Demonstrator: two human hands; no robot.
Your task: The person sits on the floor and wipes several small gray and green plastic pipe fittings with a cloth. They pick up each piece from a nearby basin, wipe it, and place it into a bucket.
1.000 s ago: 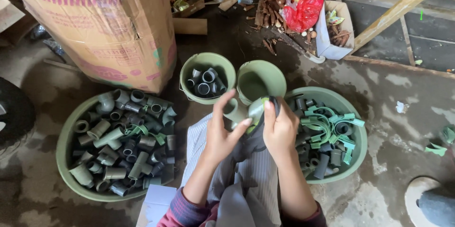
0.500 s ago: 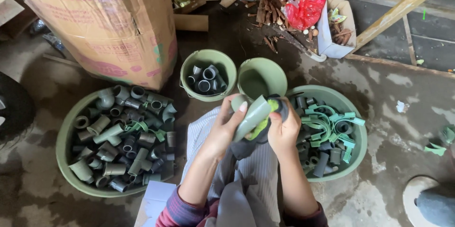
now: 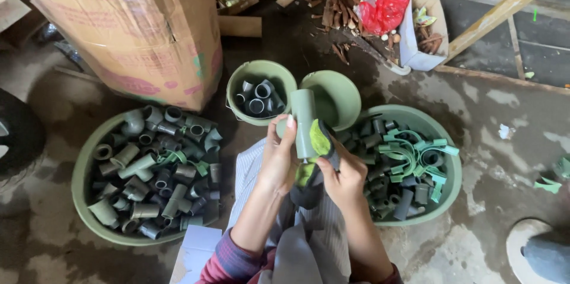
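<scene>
My left hand (image 3: 277,156) grips a grey-green plastic pipe fitting (image 3: 303,119) and holds it upright above my lap. My right hand (image 3: 341,176) presses a dark scouring pad with a yellow-green face (image 3: 319,139) against the fitting's right side. Both hands are close together over my striped apron (image 3: 314,224).
A large green basin (image 3: 82,168) of grey pipe fittings sits at the left. Another green basin (image 3: 451,183) with fittings and green clips is at the right. Two small green buckets (image 3: 237,79) (image 3: 347,91) stand ahead. A cardboard box (image 3: 130,29) and a red bag (image 3: 386,2) lie beyond.
The fitting has turned from tilted to upright and risen a little. My right hand has dropped lower along its side with the pad.
</scene>
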